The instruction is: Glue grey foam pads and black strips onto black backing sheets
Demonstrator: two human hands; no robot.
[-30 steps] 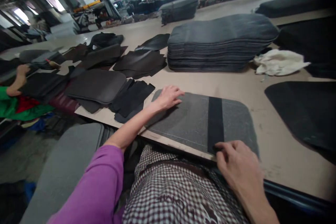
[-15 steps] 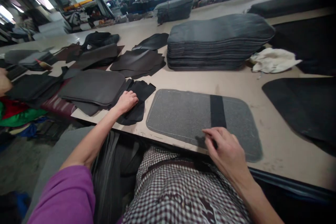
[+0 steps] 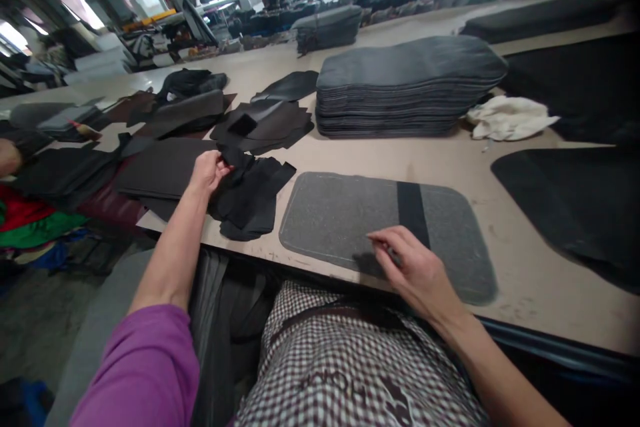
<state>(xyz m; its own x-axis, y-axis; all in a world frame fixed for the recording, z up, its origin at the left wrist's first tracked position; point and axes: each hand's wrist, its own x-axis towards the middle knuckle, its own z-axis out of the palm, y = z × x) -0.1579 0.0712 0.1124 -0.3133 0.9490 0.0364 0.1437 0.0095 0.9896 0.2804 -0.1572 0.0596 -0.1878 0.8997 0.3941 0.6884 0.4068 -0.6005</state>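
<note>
My left hand has its fingers closed on a black fabric piece, raised over the left edge of a loose heap of black pieces. A grey rounded panel lies flat near the table's front edge, with a black strip across its right half. Over the panel, just left of the strip's lower end, my right hand holds thumb and forefinger pinched together; anything between them is too small to make out. Beside my left hand lies a stack of dark panels.
A tall stack of grey panels stands behind the grey panel, with a white cloth to its right. A dark panel lies at the right. Another person's hand shows at the left edge.
My left hand has moved left and up from the heap, and black fabric is now lifted at its fingers. My right hand has shifted slightly left, still pinched.
</note>
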